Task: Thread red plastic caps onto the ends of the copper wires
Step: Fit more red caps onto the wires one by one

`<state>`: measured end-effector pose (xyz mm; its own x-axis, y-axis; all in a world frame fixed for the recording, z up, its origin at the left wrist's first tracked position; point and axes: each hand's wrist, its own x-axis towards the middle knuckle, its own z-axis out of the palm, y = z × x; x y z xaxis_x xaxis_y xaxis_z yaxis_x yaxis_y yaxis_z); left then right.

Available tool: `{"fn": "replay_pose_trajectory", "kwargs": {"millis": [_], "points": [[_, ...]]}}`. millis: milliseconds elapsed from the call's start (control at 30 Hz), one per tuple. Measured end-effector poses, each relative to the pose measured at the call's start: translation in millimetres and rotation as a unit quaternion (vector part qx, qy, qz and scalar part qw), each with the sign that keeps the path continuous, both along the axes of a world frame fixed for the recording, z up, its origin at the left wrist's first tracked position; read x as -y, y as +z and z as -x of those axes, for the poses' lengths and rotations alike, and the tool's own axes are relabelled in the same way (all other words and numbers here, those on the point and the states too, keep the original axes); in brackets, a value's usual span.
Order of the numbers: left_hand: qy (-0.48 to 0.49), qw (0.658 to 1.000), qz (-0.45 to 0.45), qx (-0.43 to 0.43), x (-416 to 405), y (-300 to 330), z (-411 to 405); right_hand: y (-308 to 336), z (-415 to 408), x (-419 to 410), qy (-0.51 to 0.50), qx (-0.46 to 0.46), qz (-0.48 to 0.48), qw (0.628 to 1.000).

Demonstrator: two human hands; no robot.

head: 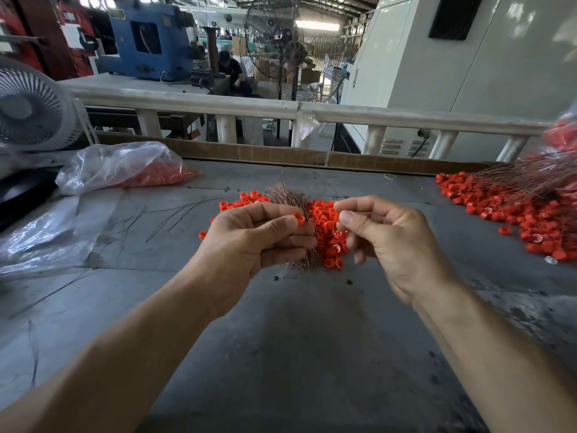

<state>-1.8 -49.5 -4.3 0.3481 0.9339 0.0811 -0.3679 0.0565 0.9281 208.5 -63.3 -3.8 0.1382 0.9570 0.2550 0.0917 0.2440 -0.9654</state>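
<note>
My left hand point(249, 245) pinches a red plastic cap point(299, 219) between thumb and forefinger, while its lower fingers curl round a bundle of thin copper wires point(288, 195) that fans out above and below the fist. My right hand point(384, 242) is just right of it, thumb and forefinger pressed together as if pinching something fine; what they hold is too thin to see. A heap of loose red caps point(327, 232) lies on the grey table directly behind both hands.
A second spread of red caps point(512, 210) with long copper wires point(530, 176) lies at the right. A clear bag of caps point(125, 167) and loose plastic sheeting point(46, 232) sit at the left, beside a white fan point(31, 107). A cardboard strip and railing bound the table's far edge.
</note>
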Motion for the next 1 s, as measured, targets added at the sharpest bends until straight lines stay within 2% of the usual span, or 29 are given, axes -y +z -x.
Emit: {"fn": "replay_pose_trajectory", "kwargs": {"millis": [100,167,300,700,1000], "points": [[-0.003,1.000,-0.001,-0.001,-0.3,-0.2,-0.6,2.0,4.7,1.6,0.041,-0.051,0.009,0.998],[-0.004,1.000,-0.002,0.001,-0.6,-0.4,-0.4,2.2,7.1,2.2,0.061,-0.054,0.013,0.997],[-0.003,1.000,-0.001,0.006,-1.0,-0.3,-0.5,2.7,10.6,4.4,0.049,-0.039,0.007,0.998],[-0.011,1.000,-0.010,-0.001,-0.3,-1.4,-1.3,6.9,17.8,8.0,0.042,-0.074,-0.021,0.996],[0.006,0.998,-0.045,-0.033,1.7,-1.0,-2.4,4.6,20.7,10.9,0.002,0.045,-0.070,0.997]]}}
